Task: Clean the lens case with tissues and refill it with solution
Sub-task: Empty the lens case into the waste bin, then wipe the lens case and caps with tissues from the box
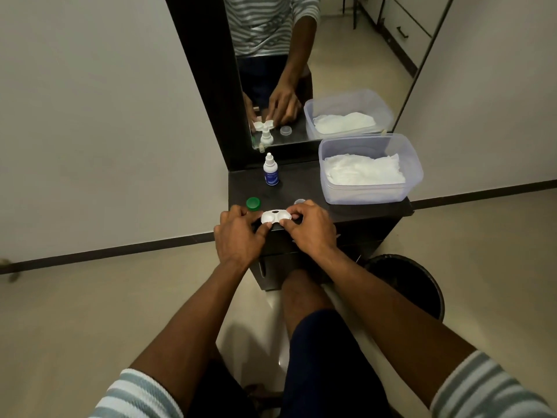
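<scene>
A white two-well lens case (pixel 275 217) with both caps off sits at the front edge of a dark dresser top (pixel 304 184). My left hand (pixel 239 233) pinches its left end and my right hand (pixel 310 226) pinches its right end. A green cap (pixel 253 203) lies just behind my left hand. A clear cap (pixel 299 202) peeks out behind my right hand. The small solution bottle (pixel 270 170), white with a blue label, stands upright farther back. White tissues (pixel 364 170) fill a clear plastic box (pixel 372 191) at the right.
A tall mirror (pixel 316 70) in a dark frame rises behind the dresser top and reflects my hands, the bottle and the box. A black waste bin (pixel 410 282) stands on the floor at the right, below the dresser. White walls stand on both sides.
</scene>
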